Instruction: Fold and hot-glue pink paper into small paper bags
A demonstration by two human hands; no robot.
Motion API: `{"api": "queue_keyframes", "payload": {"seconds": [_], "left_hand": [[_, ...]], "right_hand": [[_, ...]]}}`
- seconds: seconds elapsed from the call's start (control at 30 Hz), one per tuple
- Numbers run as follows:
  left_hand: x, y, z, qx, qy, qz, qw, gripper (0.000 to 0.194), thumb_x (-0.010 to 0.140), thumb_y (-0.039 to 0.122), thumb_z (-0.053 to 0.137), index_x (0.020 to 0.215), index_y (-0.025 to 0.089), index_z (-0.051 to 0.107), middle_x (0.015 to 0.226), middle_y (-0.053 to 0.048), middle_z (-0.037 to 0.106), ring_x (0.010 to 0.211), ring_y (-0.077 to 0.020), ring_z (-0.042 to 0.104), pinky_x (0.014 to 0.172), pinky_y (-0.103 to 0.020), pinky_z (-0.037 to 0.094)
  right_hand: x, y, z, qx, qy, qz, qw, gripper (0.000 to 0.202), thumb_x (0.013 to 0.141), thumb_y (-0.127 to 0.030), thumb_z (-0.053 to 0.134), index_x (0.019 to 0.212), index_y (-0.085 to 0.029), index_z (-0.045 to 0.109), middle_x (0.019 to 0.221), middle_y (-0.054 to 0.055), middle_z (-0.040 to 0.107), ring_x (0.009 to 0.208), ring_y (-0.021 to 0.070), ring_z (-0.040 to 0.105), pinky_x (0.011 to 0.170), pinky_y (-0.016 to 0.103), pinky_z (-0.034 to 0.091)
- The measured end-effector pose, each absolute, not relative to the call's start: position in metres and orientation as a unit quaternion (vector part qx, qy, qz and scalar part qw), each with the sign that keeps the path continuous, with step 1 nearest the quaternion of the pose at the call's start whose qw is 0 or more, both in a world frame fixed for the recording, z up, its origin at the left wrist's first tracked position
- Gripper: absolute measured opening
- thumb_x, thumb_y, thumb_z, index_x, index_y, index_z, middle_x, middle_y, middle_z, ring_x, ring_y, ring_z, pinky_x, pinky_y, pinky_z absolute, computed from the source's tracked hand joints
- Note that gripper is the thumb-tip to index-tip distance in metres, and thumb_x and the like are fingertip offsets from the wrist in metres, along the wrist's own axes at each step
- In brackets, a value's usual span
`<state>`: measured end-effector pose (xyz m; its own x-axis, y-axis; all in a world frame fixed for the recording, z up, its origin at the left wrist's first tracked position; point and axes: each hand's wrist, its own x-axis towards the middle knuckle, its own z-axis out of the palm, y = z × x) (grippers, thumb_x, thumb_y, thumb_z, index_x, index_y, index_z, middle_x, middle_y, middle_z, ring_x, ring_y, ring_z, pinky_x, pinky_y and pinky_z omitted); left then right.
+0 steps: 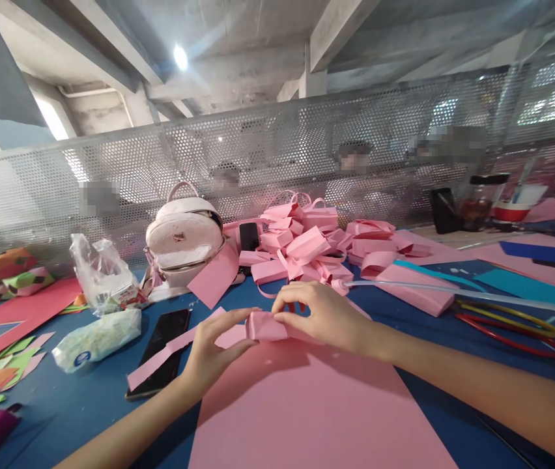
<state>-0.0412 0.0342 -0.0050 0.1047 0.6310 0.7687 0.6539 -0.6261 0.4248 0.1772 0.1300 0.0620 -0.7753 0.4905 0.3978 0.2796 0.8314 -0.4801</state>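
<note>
A small folded pink paper piece [268, 326] is held above a large pink sheet [316, 404] on the blue table. My left hand [216, 342] grips its left end between thumb and fingers. On its right end, the thumb and fingers of my right hand [311, 316] pinch the paper. A long pink strip [153, 365] extends left from under my left hand, across a black phone [165, 348]. Behind my hands lies a heap of folded pink paper pieces [307, 244], some with curved strips.
A pale backpack [184, 241], a plastic bag [104, 273] and a tissue pack [99, 339] stand or lie at left. Yellow and red rings [512, 332], blue strips [536, 286] and a lidded jar [483, 202] are at right. Behind runs a perforated metal screen [268, 143].
</note>
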Motion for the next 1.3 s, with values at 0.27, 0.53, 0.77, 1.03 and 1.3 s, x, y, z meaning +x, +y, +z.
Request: {"api": "queue_keyframes", "payload": {"seconds": [0.27, 0.53, 0.77, 1.03, 1.3], "left_hand": [[-0.032, 0.028, -0.003, -0.768, -0.391, -0.507, 0.007, 0.039, 0.090, 0.035, 0.074, 0.128, 0.027, 0.069, 0.115, -0.009, 0.079, 0.102, -0.0246, 0.077, 0.088, -0.033, 0.064], [-0.028, 0.025, -0.008, -0.766, -0.393, -0.509, 0.018, 0.050, 0.093, 0.023, 0.070, 0.141, 0.030, 0.059, 0.128, -0.008, 0.073, 0.112, -0.0233, 0.073, 0.095, -0.031, 0.061], [-0.019, 0.018, -0.014, -0.758, -0.423, -0.496, 0.004, 0.051, 0.101, 0.016, 0.055, 0.149, 0.031, 0.049, 0.146, -0.008, 0.059, 0.134, -0.0245, 0.057, 0.108, -0.037, 0.052], [-0.017, 0.016, -0.028, -0.759, -0.465, -0.453, -0.049, 0.060, 0.103, 0.017, 0.047, 0.159, 0.030, 0.029, 0.162, -0.010, 0.037, 0.150, -0.0255, 0.033, 0.121, -0.050, 0.031], [-0.018, 0.023, -0.024, -0.782, -0.472, -0.402, -0.062, 0.049, 0.106, 0.023, 0.042, 0.154, 0.031, 0.040, 0.156, -0.010, 0.047, 0.143, -0.0299, 0.047, 0.119, -0.061, 0.032]], "right_hand": [[0.177, 0.120, 0.058, -0.188, -0.913, 0.201, 0.301, 0.008, 0.087, -0.022, 0.075, 0.079, -0.022, 0.073, 0.078, -0.001, 0.071, 0.075, 0.0158, 0.062, 0.069, 0.027, 0.043], [0.177, 0.112, 0.059, -0.182, -0.901, 0.219, 0.327, 0.017, 0.088, -0.014, 0.066, 0.072, -0.019, 0.061, 0.073, -0.002, 0.064, 0.068, 0.0135, 0.056, 0.064, 0.026, 0.040], [0.173, 0.109, 0.054, -0.185, -0.872, 0.287, 0.352, 0.021, 0.090, -0.018, 0.059, 0.070, -0.020, 0.054, 0.068, -0.003, 0.059, 0.061, 0.0121, 0.052, 0.058, 0.025, 0.040], [0.172, 0.111, 0.053, -0.182, -0.868, 0.283, 0.365, 0.019, 0.090, -0.018, 0.058, 0.072, -0.020, 0.053, 0.068, -0.003, 0.058, 0.061, 0.0123, 0.052, 0.058, 0.026, 0.040], [0.178, 0.111, 0.065, -0.169, -0.882, 0.264, 0.352, 0.017, 0.091, -0.016, 0.059, 0.075, -0.020, 0.056, 0.073, -0.003, 0.061, 0.066, 0.0127, 0.054, 0.063, 0.026, 0.041]]}}
